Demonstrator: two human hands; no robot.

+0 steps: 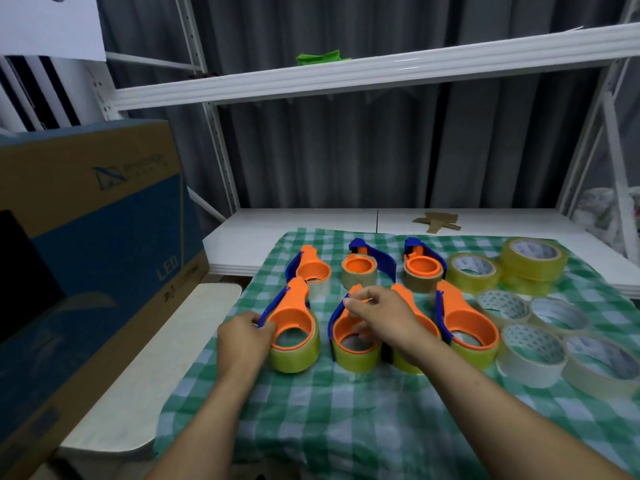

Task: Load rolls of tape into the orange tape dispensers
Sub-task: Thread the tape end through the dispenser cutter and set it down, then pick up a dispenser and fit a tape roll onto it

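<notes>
Apparently threading a loaded dispenser

On the green checked cloth (346,427), the left hand (247,337) curls round the blue side of the front-left dispenser (292,322), near the cloth's left edge. The right hand (381,315) pinches the nose of the middle dispenser (353,337), mid-cloth, which already carries a yellowish roll. Loose rolls (533,351) wait on the cloth's right side. Next probably comes drawing the tape end to the cutter, squarely.

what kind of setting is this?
Likely a storeroom or packing bench: white metal shelving rack, large blue-printed cardboard box, green checked cloth laid with orange tape dispensers and clear tape rolls.
</notes>
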